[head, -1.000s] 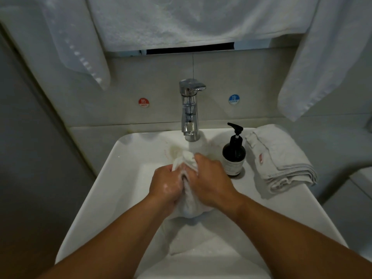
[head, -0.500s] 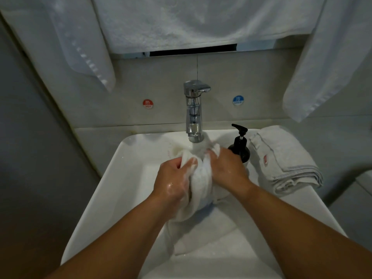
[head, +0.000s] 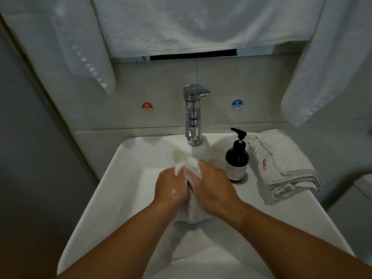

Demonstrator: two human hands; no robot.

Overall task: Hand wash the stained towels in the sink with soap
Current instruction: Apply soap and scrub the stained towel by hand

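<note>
Both hands — left hand (head: 171,189), right hand (head: 214,188) — grip the wet towel (head: 190,165) bunched between them over the sink (head: 128,190), near the faucet (head: 193,115) (soap bottle (head: 236,160) just right).

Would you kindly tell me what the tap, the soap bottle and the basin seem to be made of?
Tap: metal, polished chrome finish, judging by its mirror-like reflections. Soap bottle: dark glossy plastic or glass, unclear which; highlights on its shoulder, pale label. Basin: probably glazed white ceramic, smooth with a soft sheen.
</note>
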